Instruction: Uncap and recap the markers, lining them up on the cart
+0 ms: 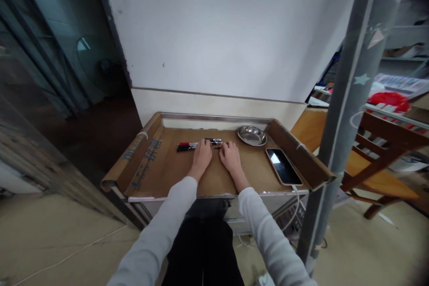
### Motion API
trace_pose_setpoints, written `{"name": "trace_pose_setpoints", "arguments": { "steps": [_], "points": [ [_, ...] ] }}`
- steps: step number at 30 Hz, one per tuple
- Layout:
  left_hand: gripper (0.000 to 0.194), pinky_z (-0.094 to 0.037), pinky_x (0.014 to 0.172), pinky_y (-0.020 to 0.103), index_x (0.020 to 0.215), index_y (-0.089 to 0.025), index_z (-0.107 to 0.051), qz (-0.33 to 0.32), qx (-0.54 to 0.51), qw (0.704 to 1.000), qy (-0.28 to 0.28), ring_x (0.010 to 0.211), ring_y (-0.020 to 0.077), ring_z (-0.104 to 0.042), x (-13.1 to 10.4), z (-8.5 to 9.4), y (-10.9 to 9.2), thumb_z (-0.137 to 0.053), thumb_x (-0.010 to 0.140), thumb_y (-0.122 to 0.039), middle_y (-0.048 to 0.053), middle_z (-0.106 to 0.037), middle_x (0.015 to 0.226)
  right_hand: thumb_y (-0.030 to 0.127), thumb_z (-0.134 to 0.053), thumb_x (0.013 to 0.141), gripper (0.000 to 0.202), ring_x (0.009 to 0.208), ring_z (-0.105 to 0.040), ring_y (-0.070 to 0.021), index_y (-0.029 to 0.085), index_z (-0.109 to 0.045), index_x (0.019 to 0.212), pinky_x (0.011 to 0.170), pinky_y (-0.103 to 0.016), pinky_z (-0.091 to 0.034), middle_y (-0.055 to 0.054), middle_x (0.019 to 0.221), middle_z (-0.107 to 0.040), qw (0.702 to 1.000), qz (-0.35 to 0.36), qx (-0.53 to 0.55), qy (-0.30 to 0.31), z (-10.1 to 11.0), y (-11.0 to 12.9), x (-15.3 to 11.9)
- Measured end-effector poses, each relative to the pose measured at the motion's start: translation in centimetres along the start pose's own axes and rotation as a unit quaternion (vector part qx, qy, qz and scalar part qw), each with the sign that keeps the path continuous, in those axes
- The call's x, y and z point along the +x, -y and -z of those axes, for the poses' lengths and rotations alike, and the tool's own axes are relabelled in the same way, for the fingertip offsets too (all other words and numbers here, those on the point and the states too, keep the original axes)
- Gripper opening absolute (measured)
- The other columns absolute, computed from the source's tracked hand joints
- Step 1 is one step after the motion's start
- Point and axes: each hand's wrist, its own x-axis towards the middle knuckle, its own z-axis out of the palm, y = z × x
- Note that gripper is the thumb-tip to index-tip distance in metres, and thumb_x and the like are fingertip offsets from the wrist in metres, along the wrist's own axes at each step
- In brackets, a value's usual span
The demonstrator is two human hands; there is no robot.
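Several pens (pixel 187 146), with red and black parts, lie side by side on the cardboard-covered table (pixel 167 174). My left hand (pixel 203 155) rests over their right part, its fingers bent and close together. Just to the right, my right hand (pixel 229 156) is on the cardboard with its fingers curled down. A small dark piece shows between the two hands by the right fingertips. Whether either hand grips anything is too small to tell.
A round metal dish (pixel 252 136) stands at the table's back right. In front of it lies a phone (pixel 283 166) with a white cable (pixel 296 201). Raised cardboard edges flank the tabletop. A grey metal post (pixel 338 111) and a wooden chair (pixel 382 156) are at the right.
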Motion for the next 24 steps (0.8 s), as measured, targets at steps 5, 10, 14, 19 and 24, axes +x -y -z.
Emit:
{"name": "trace_pose_setpoints", "arguments": {
  "steps": [5,10,14,19,24],
  "points": [
    [0.012,-0.042,0.085,0.034,0.091,-0.015,-0.054,0.006,-0.041,0.999,-0.02,0.09,0.0198,-0.052,-0.3,0.0,0.7,-0.045,0.083,-0.013,0.008,-0.053,0.092,0.025,-0.045,0.086,0.022,0.095,-0.046,-0.0207,0.021,-0.058,0.103,0.081,-0.03,-0.034,-0.008,0.104,-0.054,1.0,0.0,0.009,-0.001,-0.3,-0.2,0.0],
    [0.01,-0.043,0.085,0.036,0.09,-0.015,-0.056,-0.002,-0.05,0.999,-0.004,0.089,0.0212,-0.052,-0.6,0.0,1.0,-0.05,0.083,-0.018,0.009,-0.053,0.091,0.028,-0.044,0.088,0.019,0.093,-0.047,-0.0206,0.02,-0.059,0.096,0.08,-0.03,-0.033,-0.008,0.098,-0.056,1.0,-0.006,0.003,0.001,-0.6,-0.3,0.0],
    [0.01,-0.044,0.083,0.035,0.088,-0.016,-0.057,-0.028,-0.101,0.994,0.014,0.088,0.0197,-0.053,-0.5,-0.1,1.1,-0.048,0.084,-0.015,0.007,-0.055,0.09,0.028,-0.041,0.09,0.02,0.092,-0.049,-0.0203,0.02,-0.059,0.095,0.079,-0.03,-0.033,-0.007,0.097,-0.059,1.0,0.017,0.013,0.005,-0.5,-0.4,0.1],
    [0.012,-0.045,0.084,0.032,0.088,-0.017,-0.056,-0.045,-0.218,0.975,0.027,0.09,0.0175,-0.055,-0.3,-0.1,1.1,-0.045,0.085,-0.012,0.006,-0.056,0.093,0.024,-0.039,0.091,0.021,0.09,-0.052,-0.0193,0.019,-0.058,0.098,0.077,-0.029,-0.033,-0.007,0.094,-0.063,0.997,0.049,0.059,0.008,-0.2,-0.4,0.2],
    [0.016,-0.047,0.086,0.033,0.094,-0.017,-0.053,-0.066,-0.292,0.954,0.008,0.092,0.0166,-0.057,-0.1,-0.1,0.9,-0.043,0.085,-0.01,0.006,-0.058,0.096,0.022,-0.041,0.091,0.02,0.089,-0.053,-0.0179,0.019,-0.057,0.101,0.078,-0.027,-0.035,-0.005,0.097,-0.063,0.991,0.073,0.108,0.011,-0.2,-0.5,0.1]
  ]
}}
